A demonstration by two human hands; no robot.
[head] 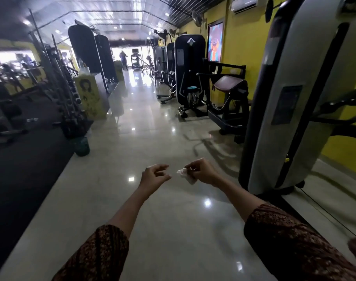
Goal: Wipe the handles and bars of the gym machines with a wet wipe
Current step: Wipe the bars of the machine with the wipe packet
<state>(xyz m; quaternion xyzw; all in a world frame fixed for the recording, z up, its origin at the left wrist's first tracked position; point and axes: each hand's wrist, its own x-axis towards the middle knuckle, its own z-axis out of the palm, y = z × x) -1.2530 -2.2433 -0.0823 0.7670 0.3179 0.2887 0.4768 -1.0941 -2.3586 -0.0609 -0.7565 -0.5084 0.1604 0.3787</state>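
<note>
head view: both arms out over the glossy grey tiled floor [173,230]. right hand [203,172] pinches a small crumpled white wet wipe [185,175], just left of the tall grey-and-black weight machine [290,102]. left hand [153,175] beside the wipe, fingers loosely curled, holding nothing, not touching it.

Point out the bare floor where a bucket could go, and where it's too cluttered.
Free: the glossy tiled aisle between the black mat and the machines on the right. Crowded: the racks along the mat's edge, beside the green bin.
</note>
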